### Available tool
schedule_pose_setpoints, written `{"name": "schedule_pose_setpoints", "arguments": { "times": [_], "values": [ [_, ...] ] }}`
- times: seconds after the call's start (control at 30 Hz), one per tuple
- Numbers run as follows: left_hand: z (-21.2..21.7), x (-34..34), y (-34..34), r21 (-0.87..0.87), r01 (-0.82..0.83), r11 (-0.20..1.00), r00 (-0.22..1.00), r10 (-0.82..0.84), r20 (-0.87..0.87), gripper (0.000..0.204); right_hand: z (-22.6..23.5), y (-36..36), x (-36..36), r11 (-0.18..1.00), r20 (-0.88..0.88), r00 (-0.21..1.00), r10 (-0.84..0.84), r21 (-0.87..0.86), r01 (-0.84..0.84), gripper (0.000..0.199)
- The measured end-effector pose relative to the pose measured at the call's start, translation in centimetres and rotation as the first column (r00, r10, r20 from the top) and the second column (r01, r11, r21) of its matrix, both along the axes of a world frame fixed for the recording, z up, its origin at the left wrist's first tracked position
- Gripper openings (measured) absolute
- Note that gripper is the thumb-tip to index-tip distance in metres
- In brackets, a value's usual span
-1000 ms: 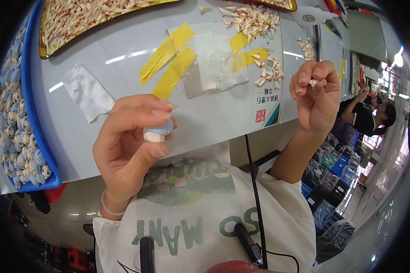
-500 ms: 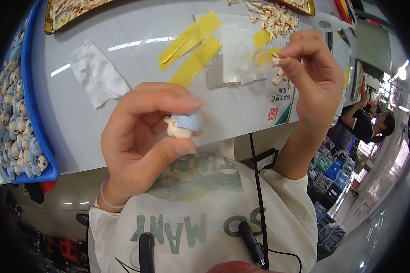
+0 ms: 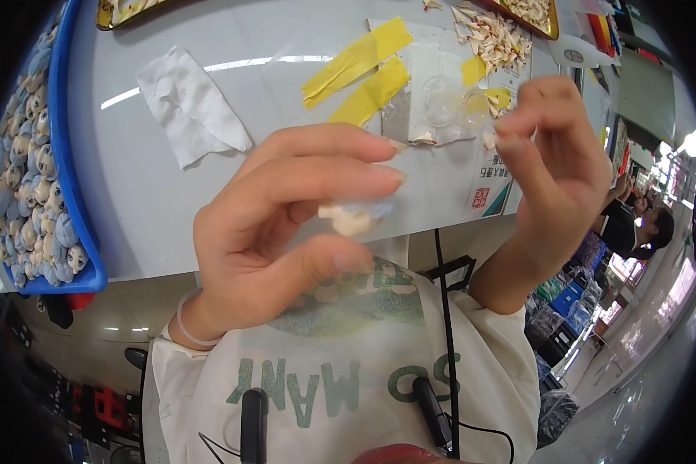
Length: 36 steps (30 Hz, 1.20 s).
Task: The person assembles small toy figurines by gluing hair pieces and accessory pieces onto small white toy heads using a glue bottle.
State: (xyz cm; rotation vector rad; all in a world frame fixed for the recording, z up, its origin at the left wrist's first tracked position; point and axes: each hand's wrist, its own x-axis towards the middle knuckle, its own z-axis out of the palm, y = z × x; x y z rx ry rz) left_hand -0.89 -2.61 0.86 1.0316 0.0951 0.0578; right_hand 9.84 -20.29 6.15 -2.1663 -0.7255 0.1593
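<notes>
In the middle, my left hand point(image 3: 259, 224) holds a small doll head point(image 3: 354, 220) with light blue hair and a cream underside, between the thumb and the fingers. Motion blurs the head, so its face cannot be made out. To the right and raised over the table, my right hand point(image 3: 561, 151) has thumb and forefinger pinched on a small cream piece point(image 3: 490, 141), mostly covered by the fingertips. Just left of that pinch lie two clear round dishes point(image 3: 441, 102) on a pale pad. A pile of small cream pointed pieces with red tips point(image 3: 491, 37) lies beyond.
A blue bin point(image 3: 76, 170) full of blue-haired doll heads stands at the left. White cloth point(image 3: 189, 108) and yellow tape strips point(image 3: 357, 62) lie on the table. Gold-rimmed trays point(image 3: 120, 23) stand at the back. Another person point(image 3: 634, 232) is far right.
The doll head has shifted right in the view and is turned and more blurred. My left fingers are spread wider around it. My right hand has moved slightly right and down, still pinched.
</notes>
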Motion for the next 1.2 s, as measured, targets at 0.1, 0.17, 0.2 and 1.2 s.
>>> {"name": "schedule_pose_setpoints", "arguments": {
  "times": [0.1, 0.17, 0.2, 1.2],
  "values": [
    [-1.2, 0.0, -0.1, 0.018, 0.067, 0.998, 0.979, -0.069, 0.191, 0.039, 0.1, 1.0, -2.5, 0.951, -0.099, 0.990, 0.103, 0.301, -0.069, 0.018],
    [-0.9, -0.3, -0.5, 0.028, 0.008, 1.000, 0.988, -0.013, 0.153, 0.039, -1.0, 2.0, -3.9, 0.936, -0.159, 0.976, 0.148, 0.343, -0.086, 0.020],
    [-0.8, -0.5, -0.6, 0.034, -0.044, 0.998, 0.992, 0.039, 0.119, 0.038, -1.5, 2.4, -4.5, 0.920, -0.216, 0.967, 0.138, 0.390, -0.044, 0.019],
    [-1.4, -0.6, -0.7, 0.263, -0.116, 0.958, 0.978, 0.063, 0.201, 0.037, -2.2, -1.4, 5.2, 0.980, 0.173, 0.984, 0.029, -0.198, 0.006, 0.014]
  ]
}}
